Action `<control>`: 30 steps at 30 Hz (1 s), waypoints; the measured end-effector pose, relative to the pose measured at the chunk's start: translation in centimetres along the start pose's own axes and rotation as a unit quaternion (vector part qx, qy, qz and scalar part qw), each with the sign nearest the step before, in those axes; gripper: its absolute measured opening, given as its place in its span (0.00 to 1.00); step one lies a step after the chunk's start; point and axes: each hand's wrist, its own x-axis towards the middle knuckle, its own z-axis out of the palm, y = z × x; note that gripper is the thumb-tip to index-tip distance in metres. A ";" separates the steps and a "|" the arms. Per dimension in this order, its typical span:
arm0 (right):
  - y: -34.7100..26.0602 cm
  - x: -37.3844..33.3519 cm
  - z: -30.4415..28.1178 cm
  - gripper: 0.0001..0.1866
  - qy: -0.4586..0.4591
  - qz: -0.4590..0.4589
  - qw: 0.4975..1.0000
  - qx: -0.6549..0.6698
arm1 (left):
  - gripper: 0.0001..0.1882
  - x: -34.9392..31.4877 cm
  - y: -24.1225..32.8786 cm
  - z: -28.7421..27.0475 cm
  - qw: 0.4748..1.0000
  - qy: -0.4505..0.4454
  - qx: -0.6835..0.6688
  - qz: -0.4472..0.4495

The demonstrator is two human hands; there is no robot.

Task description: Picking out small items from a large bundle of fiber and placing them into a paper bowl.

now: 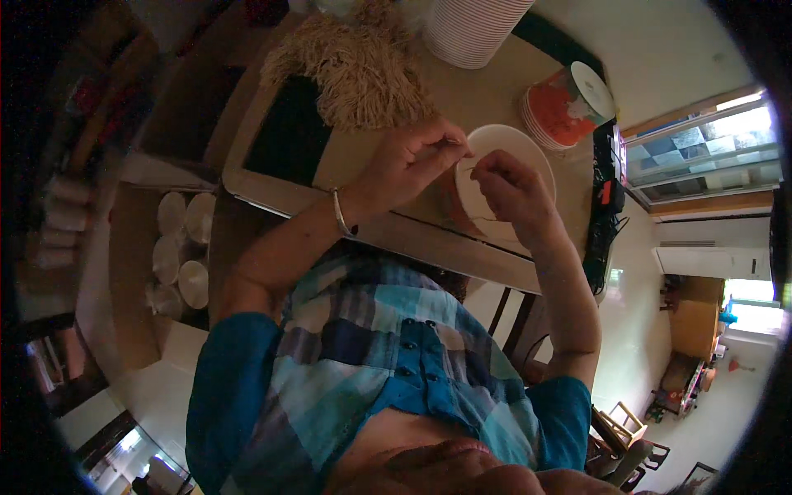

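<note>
A paper bucket (538, 153), white inside with an orange outer side, stands at the table's near edge under my hands. Above its left rim my left hand (417, 157) is closed, thumb and index finger pinched at the tips. My right hand (513, 194) is closed in a pinch over the bucket's opening, a short gap from the left fingertips. A thin string (492, 219) shows just below the right hand; its run between the fingers is too fine to follow. Beyond my left hand lies a heap of tan strings (359, 70).
A tall stack of white tubs (474, 29) stands at the far side of the table. To the right lies a nested stack of orange-and-white buckets (561, 107), near a black power strip (606, 186). At left, a cardboard box (136, 289) holds several white cups (194, 285).
</note>
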 end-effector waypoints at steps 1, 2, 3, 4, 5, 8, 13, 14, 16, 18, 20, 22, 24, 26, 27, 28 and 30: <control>0.0 0.0 -0.1 0.05 0.005 0.002 1.000 -0.008 | 0.08 0.0 0.0 0.1 0.999 -0.003 0.038 0.009; 0.9 0.3 -0.1 0.05 0.006 0.002 1.000 -0.008 | 0.08 0.1 0.0 0.2 0.999 -0.003 0.038 0.009; 1.9 0.7 0.2 0.05 0.030 -0.117 0.989 -0.082 | 0.07 0.4 -0.1 0.3 0.999 -0.013 0.038 0.014; 2.5 0.9 0.2 0.06 0.053 -0.233 0.959 -0.153 | 0.07 0.7 -0.2 0.4 0.999 -0.023 0.038 0.019; 2.8 0.7 0.0 0.06 0.054 -0.233 0.959 -0.154 | 0.07 1.0 0.0 0.4 0.999 -0.023 0.037 0.020; 1.3 -0.5 1.0 0.08 0.108 -0.235 0.895 -0.363 | 0.07 2.1 0.3 0.0 0.997 -0.062 0.023 -0.024; 0.6 -1.1 1.3 0.17 0.117 -0.329 0.787 -0.508 | 0.09 5.5 -1.5 -0.6 0.978 -0.200 0.052 -0.007; 0.4 -1.1 1.3 0.17 0.116 -0.331 0.787 -0.508 | 0.09 5.7 -1.8 -0.6 0.979 -0.198 0.052 -0.007; 0.2 -1.2 1.1 0.23 0.107 -0.354 0.721 -0.587 | 0.09 6.5 -1.5 -0.5 0.968 -0.210 0.136 0.017; 0.0 -1.3 0.9 0.24 0.091 -0.342 0.722 -0.595 | 0.08 7.2 -0.7 -0.5 0.960 -0.246 0.136 -0.006; -0.4 -1.3 0.9 0.26 0.074 -0.331 0.722 -0.602 | 0.08 7.7 -0.7 -0.3 0.950 -0.281 0.137 -0.030; -0.7 -1.2 1.0 0.24 0.079 -0.343 0.695 -0.627 | 0.08 7.9 -1.5 -0.4 0.949 -0.303 0.034 -0.076; -0.6 -1.0 1.2 0.24 0.077 -0.329 0.676 -0.655 | 0.08 8.4 -2.0 -0.5 0.947 -0.311 0.060 -0.050; -0.7 -0.9 1.4 0.23 0.074 -0.314 0.657 -0.682 | 0.08 8.6 -2.2 -0.5 0.944 -0.319 0.086 -0.025; -0.8 -0.9 1.4 0.23 0.078 -0.325 0.647 -0.685 | 0.08 8.6 -2.2 -0.5 0.943 -0.319 0.088 -0.026; -0.9 -0.9 1.4 0.22 0.081 -0.336 0.637 -0.689 | 0.08 8.7 -2.1 -0.5 0.943 -0.319 0.091 -0.027; -0.6 -0.7 1.2 0.22 0.078 -0.332 0.634 -0.694 | 0.08 8.8 -1.9 -0.5 0.940 -0.321 0.113 -0.020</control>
